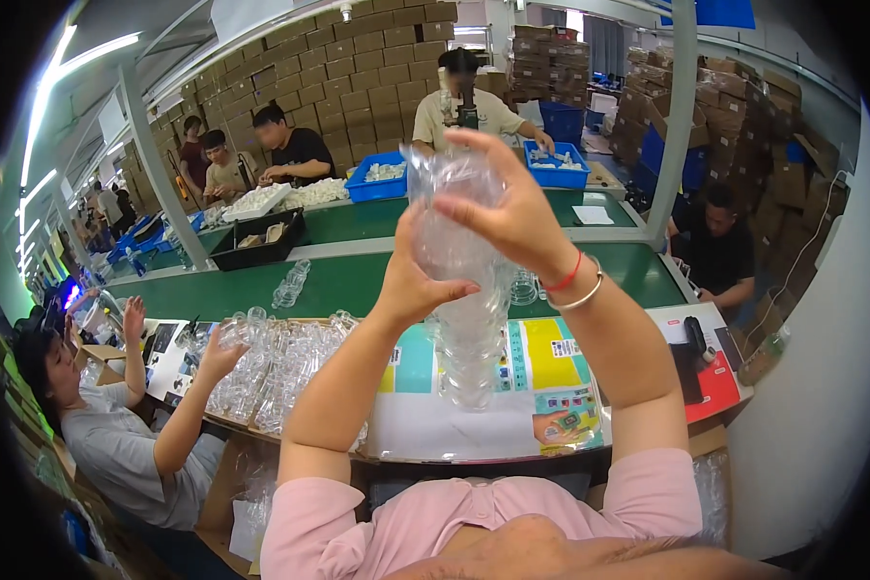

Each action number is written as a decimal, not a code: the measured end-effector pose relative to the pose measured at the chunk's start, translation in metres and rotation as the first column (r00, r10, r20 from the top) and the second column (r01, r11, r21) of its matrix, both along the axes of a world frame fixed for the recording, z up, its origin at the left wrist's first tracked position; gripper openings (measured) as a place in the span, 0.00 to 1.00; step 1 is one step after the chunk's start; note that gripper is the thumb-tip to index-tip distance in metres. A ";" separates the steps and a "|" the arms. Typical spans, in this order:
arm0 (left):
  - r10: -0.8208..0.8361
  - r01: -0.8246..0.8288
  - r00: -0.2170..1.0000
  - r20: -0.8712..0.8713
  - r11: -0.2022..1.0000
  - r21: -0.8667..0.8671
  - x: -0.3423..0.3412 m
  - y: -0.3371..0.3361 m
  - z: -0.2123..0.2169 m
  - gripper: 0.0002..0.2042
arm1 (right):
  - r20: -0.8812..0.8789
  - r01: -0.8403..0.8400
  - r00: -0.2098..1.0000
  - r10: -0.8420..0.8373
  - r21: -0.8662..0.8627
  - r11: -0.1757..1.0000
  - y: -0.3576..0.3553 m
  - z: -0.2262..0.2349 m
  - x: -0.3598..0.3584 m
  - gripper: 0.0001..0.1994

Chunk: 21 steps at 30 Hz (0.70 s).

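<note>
A tall, tapering stack of clear plastic containers (469, 343), nested in one another, stands upright before me, its lower end over the printed sheet on the table. My left hand (418, 271) wraps round its middle from the left, the thumb lying across the front. Higher up, my right hand (512, 208) grips the stack's top from the right, fingers curled over the far side. Loose clear film or plastic sticks up at the top. Whether the lower end touches the table, I cannot tell. A red string and a bangle circle my right wrist.
Left of me lies a heap of clear plastic containers (280, 372), where a co-worker (145, 425) handles one. A green conveyor belt (358, 280) runs behind the table, with a black tray (256, 242) and blue bins (377, 177) beyond. Dark devices (686, 372) lie at the right.
</note>
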<state>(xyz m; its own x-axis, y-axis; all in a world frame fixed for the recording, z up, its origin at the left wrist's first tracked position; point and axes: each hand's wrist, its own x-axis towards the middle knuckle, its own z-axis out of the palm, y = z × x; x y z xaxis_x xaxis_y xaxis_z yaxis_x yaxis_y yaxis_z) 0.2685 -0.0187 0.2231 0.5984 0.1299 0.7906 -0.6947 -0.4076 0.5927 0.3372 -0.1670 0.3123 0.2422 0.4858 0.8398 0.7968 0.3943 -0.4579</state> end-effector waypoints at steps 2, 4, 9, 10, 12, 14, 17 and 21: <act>-0.143 0.142 0.990 0.005 0.978 -0.152 0.001 -0.016 -0.001 0.48 | 0.184 0.115 0.969 -0.164 0.250 0.961 -0.002 0.022 0.007 0.22; -0.282 0.276 0.959 0.026 0.913 -0.301 0.000 -0.025 -0.003 0.50 | 0.467 0.332 0.579 -0.668 0.613 0.717 -0.023 0.045 0.029 0.20; -0.232 0.189 0.931 -0.284 0.967 -0.170 0.001 -0.013 -0.013 0.50 | 0.174 0.482 -0.033 -0.984 0.865 0.136 -0.096 0.068 0.059 0.21; -0.222 0.179 0.938 -0.267 0.968 -0.175 0.001 -0.014 -0.013 0.48 | 0.177 0.529 0.424 -0.888 0.747 0.402 -0.094 0.054 0.055 0.20; -0.239 0.189 0.935 -0.263 0.961 -0.203 0.000 -0.010 -0.016 0.48 | 0.068 0.440 0.831 -0.552 0.525 0.728 -0.090 0.021 0.046 0.21; -0.221 0.185 0.945 -0.241 0.969 -0.163 0.001 -0.003 -0.025 0.47 | 0.036 0.502 0.839 -0.543 0.332 0.798 -0.083 -0.038 0.057 0.21; -0.235 0.212 0.926 -0.294 0.971 -0.107 0.002 -0.004 -0.024 0.45 | -0.057 0.546 0.838 -0.543 0.055 0.836 -0.084 -0.148 0.076 0.21; -0.272 0.227 0.897 -0.348 0.960 -0.165 0.003 -0.005 -0.023 0.43 | -0.004 0.513 0.856 -0.517 -0.125 0.849 -0.096 -0.251 0.069 0.18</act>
